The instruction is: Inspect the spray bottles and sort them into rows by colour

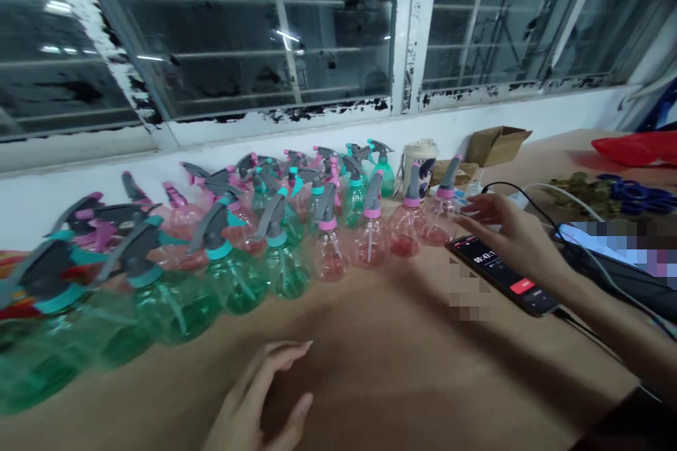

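Note:
My left hand (264,394) hovers over the brown tabletop (370,345) at the bottom, its thumb and fingers apart and nothing between them. At the right, my right hand (502,225) reaches past a phone (494,268) with its fingers spread. Those fingertips are close beside the rightmost pink spray bottle (438,225); I cannot tell whether they touch it. Several clear pink spray bottles with grey triggers stand upright in the front row. Left of them are green spray bottles (285,271) with teal collars. More pink and green ones crowd behind.
Behind the bottles stand a lidded patterned cup (420,155) and an open cardboard box (497,144) near the wall. Blue-handled scissors (637,194), a red bag (639,148) and cables lie at the right. A lit screen (608,243) sits beside my right forearm.

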`<state>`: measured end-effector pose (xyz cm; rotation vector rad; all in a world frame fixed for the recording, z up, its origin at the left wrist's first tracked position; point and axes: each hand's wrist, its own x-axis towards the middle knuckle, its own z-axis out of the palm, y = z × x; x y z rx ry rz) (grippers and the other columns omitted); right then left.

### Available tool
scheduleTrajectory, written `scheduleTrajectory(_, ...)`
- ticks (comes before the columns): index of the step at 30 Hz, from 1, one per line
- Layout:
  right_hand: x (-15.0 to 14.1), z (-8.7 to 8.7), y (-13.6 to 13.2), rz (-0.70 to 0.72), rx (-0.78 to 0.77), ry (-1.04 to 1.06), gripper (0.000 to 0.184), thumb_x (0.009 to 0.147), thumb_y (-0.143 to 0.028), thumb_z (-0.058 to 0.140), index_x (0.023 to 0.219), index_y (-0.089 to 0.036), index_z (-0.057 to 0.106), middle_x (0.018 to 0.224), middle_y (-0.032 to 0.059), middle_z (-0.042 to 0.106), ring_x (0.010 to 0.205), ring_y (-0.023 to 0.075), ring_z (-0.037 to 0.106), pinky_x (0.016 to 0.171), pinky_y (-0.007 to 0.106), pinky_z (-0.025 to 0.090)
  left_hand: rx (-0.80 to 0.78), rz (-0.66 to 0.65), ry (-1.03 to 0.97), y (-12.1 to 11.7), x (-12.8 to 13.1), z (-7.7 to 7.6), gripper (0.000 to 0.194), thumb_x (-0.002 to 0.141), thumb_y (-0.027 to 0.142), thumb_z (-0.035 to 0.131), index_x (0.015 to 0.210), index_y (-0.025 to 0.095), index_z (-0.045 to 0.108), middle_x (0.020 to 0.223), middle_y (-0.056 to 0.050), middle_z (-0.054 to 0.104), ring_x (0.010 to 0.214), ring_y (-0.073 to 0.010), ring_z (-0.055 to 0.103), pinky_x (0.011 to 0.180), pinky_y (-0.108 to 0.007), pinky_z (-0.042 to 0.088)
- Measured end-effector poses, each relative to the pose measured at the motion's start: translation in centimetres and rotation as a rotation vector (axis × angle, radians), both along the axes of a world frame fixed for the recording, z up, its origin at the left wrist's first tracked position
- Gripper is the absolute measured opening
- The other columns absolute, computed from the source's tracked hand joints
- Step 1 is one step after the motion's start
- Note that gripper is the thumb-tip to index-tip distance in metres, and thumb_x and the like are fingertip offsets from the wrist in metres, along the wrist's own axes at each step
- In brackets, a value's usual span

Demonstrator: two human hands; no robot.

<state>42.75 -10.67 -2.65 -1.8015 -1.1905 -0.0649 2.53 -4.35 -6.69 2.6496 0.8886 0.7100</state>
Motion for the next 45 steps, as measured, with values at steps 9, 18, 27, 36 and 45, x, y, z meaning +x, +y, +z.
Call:
scheduleTrajectory(9,-24.0,-0.2,5.6,0.941,-0.272,0.668,0.027,0.073,-0.044,0.066,0.085,-0.021,0.060,0.077,0.0008,0.067,0.064,0.0144,0.062,0.063,0.031,0.052,0.063,0.007,-0.083,-2.7,-3.6,2.4,0.028,0.085,0.017,0.049,0.111,0.028,0.048,0.107,-0.003,0.060,0.099,-0.0193,0.061,0.083,-0.034,0.053)
scheduleTrajectory(18,-36.7,-1.4,11.0,1.298,-0.652,1.109,0.021,0.076,-0.041,0.065,0.075,-0.020,0.062,0.079,-0.0012,0.066,0.062,0.0083,0.060,0.066,0.024,0.050,0.248,-0.141,-0.153,-5.1,-3.9,3.2,0.034,0.080,0.009,0.050,0.114,0.014,0.054,0.110,-0.009,0.062,0.102,-0.0185,0.058,0.089,-0.033,0.050)
scheduleTrajectory(27,-37.2,-3.4,12.8,1.231,-0.815,1.394,0.013,0.081,-0.029,0.061,0.080,-0.016,0.064,0.075,0.0005,0.067,0.068,0.0099,0.063,0.073,0.026,0.051,0.406,-0.191,0.015,-6.5,-2.5,1.5,0.031,0.086,0.019,0.047,0.114,0.011,0.057,0.121,-0.009,0.062,0.112,-0.0231,0.055,0.087,-0.036,0.052)
scheduleTrajectory(36,-35.4,-4.1,13.5,1.110,-0.832,1.544,0.013,0.083,-0.027,0.060,0.080,-0.015,0.063,0.072,0.0012,0.068,0.066,0.0100,0.064,0.071,0.027,0.052,0.587,-0.335,0.072,-6.5,-0.8,0.5,0.036,0.092,0.030,0.040,0.116,0.011,0.058,0.122,-0.008,0.062,0.117,-0.0218,0.054,0.098,-0.031,0.045)
scheduleTrajectory(45,-34.8,-4.1,13.6,1.023,-0.843,1.576,0.016,0.079,-0.031,0.064,0.084,-0.015,0.062,0.072,0.0018,0.069,0.067,0.0116,0.066,0.069,0.028,0.052,0.642,-0.358,0.211,-6.7,-0.4,0.6,0.038,0.092,0.028,0.039,0.121,0.011,0.054,0.127,-0.008,0.058,0.121,-0.0239,0.049,0.098,-0.034,0.044)
